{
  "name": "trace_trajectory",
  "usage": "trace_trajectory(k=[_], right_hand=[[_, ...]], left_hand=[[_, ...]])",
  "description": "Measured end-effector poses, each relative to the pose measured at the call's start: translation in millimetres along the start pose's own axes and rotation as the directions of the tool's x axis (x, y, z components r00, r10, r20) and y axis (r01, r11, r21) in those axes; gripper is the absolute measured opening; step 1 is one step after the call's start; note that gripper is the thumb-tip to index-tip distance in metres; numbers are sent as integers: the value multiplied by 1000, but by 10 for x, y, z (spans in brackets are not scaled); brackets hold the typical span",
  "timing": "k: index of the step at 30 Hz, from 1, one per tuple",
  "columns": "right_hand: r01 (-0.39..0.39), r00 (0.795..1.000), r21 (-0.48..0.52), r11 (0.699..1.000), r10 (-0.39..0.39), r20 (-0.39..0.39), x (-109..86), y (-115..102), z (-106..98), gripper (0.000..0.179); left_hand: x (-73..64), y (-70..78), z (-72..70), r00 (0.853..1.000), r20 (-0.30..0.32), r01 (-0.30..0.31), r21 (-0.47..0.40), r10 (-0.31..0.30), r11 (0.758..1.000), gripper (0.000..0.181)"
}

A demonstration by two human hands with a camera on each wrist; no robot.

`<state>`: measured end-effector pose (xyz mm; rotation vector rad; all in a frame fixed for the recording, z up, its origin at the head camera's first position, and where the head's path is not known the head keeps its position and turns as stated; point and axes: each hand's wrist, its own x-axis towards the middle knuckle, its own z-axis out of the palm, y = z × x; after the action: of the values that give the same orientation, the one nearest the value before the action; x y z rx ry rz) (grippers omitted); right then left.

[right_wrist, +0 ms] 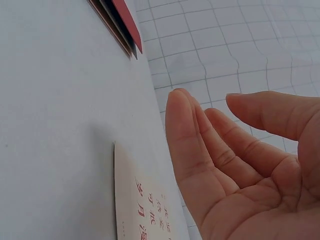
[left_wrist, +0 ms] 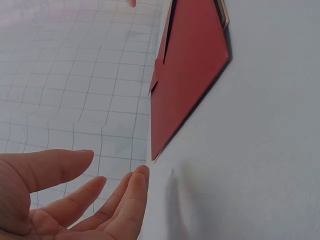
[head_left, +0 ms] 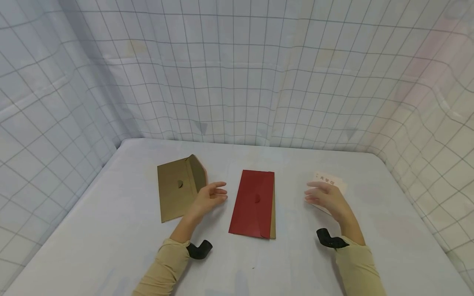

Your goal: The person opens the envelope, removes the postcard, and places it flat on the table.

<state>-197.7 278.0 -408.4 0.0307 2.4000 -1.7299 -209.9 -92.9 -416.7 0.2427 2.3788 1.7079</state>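
Observation:
A red envelope (head_left: 252, 205) lies flat in the middle of the table, with a gold edge showing beneath its right side. To its left lies a gold envelope (head_left: 174, 193) whose flap is folded out to the right. My left hand (head_left: 208, 200) hovers between the two, fingers loosely bent and holding nothing; it overlaps the gold envelope's lower right part in the head view. Over on the right, my right hand (head_left: 328, 200) is held above a pale card (head_left: 335, 181) printed with characters, partly hiding it. Its fingers are relaxed and grip nothing.
A white cloth covers the table (head_left: 289, 271). Gridded white curtains (head_left: 237, 82) hang at the back and on both sides. Black wrist-worn pieces sit on the left wrist (head_left: 200, 249) and right wrist (head_left: 331, 239), over beige sleeves.

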Motion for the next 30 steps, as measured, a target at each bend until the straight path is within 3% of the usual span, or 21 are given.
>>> trace_trajectory(k=[8, 17, 30], right_hand=[[2, 1000, -26, 1000, -2, -2, 6, -12, 38, 48], [29, 999, -31, 999, -28, 29, 45, -19, 161, 45], [30, 997, -6, 1000, -30, 67, 109, 24, 292, 42]], left_hand=[[21, -16, 96, 1000, 14, -24, 14, 24, 1000, 43], [-5, -10, 152, 1000, 15, 0, 35, 0, 999, 45], [15, -44, 181, 997, 42, 71, -62, -68, 996, 48]])
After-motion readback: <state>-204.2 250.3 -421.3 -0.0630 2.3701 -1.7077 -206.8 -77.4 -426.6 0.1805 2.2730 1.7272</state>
